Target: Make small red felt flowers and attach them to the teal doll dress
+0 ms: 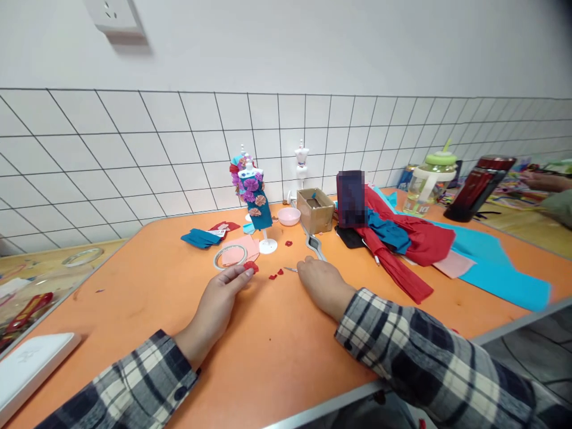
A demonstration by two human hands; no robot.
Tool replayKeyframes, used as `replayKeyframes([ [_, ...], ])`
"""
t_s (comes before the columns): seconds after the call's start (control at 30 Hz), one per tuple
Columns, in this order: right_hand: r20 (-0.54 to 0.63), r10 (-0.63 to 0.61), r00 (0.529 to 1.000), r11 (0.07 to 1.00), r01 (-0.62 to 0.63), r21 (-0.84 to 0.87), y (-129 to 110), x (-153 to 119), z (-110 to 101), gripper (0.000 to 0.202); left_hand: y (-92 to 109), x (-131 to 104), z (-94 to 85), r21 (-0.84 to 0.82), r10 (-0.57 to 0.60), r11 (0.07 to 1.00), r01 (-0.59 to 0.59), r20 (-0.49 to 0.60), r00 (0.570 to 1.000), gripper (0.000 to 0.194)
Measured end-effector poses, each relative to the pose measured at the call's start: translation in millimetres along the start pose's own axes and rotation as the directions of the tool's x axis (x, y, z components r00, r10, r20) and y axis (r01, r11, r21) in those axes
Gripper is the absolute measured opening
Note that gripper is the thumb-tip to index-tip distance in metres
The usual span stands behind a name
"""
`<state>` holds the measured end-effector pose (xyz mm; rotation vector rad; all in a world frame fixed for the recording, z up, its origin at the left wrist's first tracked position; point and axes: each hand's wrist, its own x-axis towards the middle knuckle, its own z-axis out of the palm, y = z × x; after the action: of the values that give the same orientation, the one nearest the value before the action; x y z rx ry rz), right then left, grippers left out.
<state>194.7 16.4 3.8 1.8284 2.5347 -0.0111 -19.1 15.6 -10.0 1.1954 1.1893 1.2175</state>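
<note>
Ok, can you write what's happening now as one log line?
left hand: pinching red piece | right hand: at pointed metal tool, grip unclear | red scraps: on orange table

A red flask (480,189) stands beside a bottle (429,186)

Small red piece (251,266) pinched in the left hand (218,301), pointed metal tool (291,269) jutting leftward from the right hand (322,285)
</note>
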Motion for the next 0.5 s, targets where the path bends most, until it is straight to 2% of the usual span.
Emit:
replayKeyframes([
  [0.17, -0.001, 0.052, 0.999, 0.998, -0.052, 0.020, 8.7, -0.9, -0.2, 0.026, -1.0, 2.6, -0.2, -0.087, -0.028, 0.996, 0.026, -0.023, 0.999, 0.030],
  [0.3, -0.008, 0.047, 0.999, 0.998, -0.046, 0.052, 10.1, -1.2, 0.2, 0.026, -2.3, 2.1, -0.4, -0.087, -0.006, 0.996, 0.006, 0.007, 1.000, 0.024],
  [0.4, -0.041, 0.039, 0.998, 0.994, -0.035, 0.100, 12.3, 2.6, 2.4, 0.025, -1.5, 0.3, 0.1, -0.053, 0.042, 0.998, -0.041, 0.016, 0.999, 0.020],
  [0.5, -0.102, 0.031, 0.994, 0.979, -0.010, 0.203, 16.9, 10.9, 6.9, 0.023, 0.9, -1.5, 1.6, -0.086, 0.039, 0.996, -0.038, 0.000, 0.999, 0.020],
])
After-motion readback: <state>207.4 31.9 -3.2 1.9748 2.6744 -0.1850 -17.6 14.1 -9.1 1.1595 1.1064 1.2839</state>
